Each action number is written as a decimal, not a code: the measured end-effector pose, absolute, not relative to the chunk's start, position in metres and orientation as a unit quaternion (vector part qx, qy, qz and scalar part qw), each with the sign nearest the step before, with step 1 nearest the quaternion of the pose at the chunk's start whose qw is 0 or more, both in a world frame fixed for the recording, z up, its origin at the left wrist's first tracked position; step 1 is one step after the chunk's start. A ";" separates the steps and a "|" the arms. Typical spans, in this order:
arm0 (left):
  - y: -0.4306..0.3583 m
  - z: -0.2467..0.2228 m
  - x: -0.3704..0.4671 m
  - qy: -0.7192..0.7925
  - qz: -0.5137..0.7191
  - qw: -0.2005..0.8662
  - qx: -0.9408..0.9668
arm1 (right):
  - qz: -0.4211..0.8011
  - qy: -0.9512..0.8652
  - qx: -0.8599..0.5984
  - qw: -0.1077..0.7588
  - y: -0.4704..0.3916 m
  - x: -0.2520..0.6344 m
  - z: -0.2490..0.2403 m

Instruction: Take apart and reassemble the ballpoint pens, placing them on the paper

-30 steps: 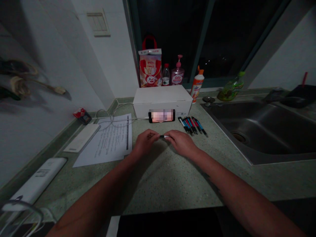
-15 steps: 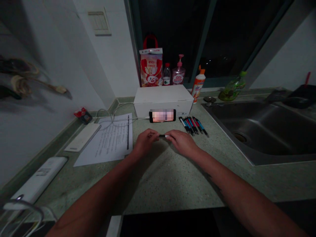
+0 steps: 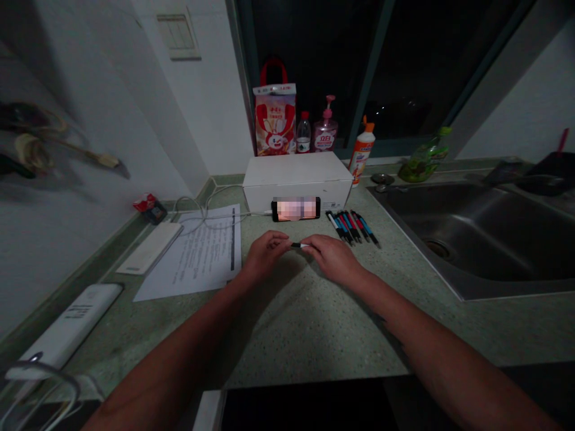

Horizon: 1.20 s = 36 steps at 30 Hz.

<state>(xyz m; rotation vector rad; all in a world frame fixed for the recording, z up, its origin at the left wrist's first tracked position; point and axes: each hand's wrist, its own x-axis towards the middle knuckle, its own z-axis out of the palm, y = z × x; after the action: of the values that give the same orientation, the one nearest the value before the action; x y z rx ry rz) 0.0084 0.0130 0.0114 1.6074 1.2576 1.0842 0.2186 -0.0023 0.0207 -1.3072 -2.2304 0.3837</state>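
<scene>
Between my two hands, a black and white pen (image 3: pixel 297 245) is held level above the green speckled counter (image 3: pixel 287 335). My left hand (image 3: pixel 268 251) pinches its dark end. My right hand (image 3: pixel 331 255) has closed fingers on its white end. Just beyond the hands, a phone (image 3: pixel 296 209) with a lit, partly pixelated screen leans on a white box (image 3: pixel 296 170). Several pens (image 3: pixel 351 227) in blue, red, white and black lie side by side to the right of the phone.
Printed paper (image 3: pixel 202 257), a white slab (image 3: pixel 150 248), cables and a power strip (image 3: pixel 74 326) lie at the left. A steel sink (image 3: pixel 494 239) is on the right. Bottles and a red bag (image 3: pixel 275 123) stand behind the box.
The view has shifted very slightly. Both hands stay on the pen, with the left fingers a little changed in pose.
</scene>
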 end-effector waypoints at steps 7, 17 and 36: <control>0.013 0.013 0.009 0.499 0.434 0.368 0.654 | 0.146 -0.824 -0.481 0.261 -0.002 0.219 0.021; 0.013 0.013 0.007 0.503 0.424 0.361 0.661 | 0.150 -0.824 -0.481 0.259 -0.002 0.219 0.020; 0.007 0.021 0.003 0.444 0.429 0.169 0.769 | 0.367 -0.746 -0.447 0.328 0.005 0.222 0.016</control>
<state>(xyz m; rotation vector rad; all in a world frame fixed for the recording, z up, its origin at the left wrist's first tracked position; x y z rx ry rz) 0.0032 0.0068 0.0212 2.1846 1.2613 1.2186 0.2220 0.0048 0.0157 -1.1706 -1.9537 0.9618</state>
